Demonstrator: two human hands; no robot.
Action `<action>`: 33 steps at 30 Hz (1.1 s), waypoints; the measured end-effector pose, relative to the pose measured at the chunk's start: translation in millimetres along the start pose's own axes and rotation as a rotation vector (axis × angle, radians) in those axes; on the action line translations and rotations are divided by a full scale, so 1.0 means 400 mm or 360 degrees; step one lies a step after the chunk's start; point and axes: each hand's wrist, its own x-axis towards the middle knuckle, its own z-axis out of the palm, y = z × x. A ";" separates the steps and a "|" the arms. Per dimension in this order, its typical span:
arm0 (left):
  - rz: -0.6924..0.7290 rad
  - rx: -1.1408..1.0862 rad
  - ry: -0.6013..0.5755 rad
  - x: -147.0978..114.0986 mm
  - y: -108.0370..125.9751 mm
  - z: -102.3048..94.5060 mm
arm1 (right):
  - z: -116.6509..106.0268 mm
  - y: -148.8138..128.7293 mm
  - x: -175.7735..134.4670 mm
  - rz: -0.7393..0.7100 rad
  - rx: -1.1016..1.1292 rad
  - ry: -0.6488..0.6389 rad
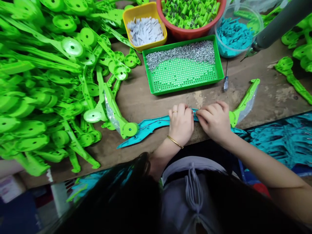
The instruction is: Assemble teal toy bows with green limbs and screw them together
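A long blue plastic toy bow body (154, 124) lies across the front of the table, with a thin dark wire along its inside. At its left end is a green bow limb (114, 110), at its right end another green limb (245, 102). My left hand (180, 123) is closed round the middle of the blue body. Just to the right, my right hand (214, 120) pinches at the same middle part with thumb and fingers. What lies between those fingertips is too small and hidden to name.
Green parts (36, 81) are heaped on the left. Behind my hands stand a green tray (186, 91) of screws, a yellow bin (143, 47), a red bowl (190, 34) and a clear tub (229, 55). A screwdriver (226, 84) lies below a hanging power driver (270, 32). Blue parts (280, 139) fill the right front.
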 end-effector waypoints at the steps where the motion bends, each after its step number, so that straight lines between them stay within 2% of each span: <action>1: 0.0004 0.0017 -0.0012 0.003 0.000 -0.003 | 0.000 0.002 0.000 0.0023 0.0068 -0.0020; 5: 0.0043 -0.0025 0.0056 -0.002 -0.012 -0.019 | 0.003 0.010 0.004 0.0115 0.0222 -0.0131; 9: 0.0060 -0.0164 0.0173 -0.041 -0.020 -0.033 | 0.002 0.012 0.009 0.0148 0.0256 -0.0190; 16: -0.0051 -0.0436 0.0034 -0.069 -0.001 -0.022 | 0.001 0.010 0.009 0.0185 0.0296 -0.0226; 20: 0.0009 -0.0304 0.0106 -0.069 0.013 -0.031 | 0.001 0.008 0.011 0.0207 0.0306 -0.0228; 25: 0.0259 -0.0109 -0.0006 -0.073 0.007 -0.033 | -0.001 0.007 0.011 0.0222 0.0332 -0.0244; 33: 0.0232 -0.0114 0.0043 -0.028 -0.038 -0.030 | 0.007 0.012 0.001 0.0159 0.0321 -0.0132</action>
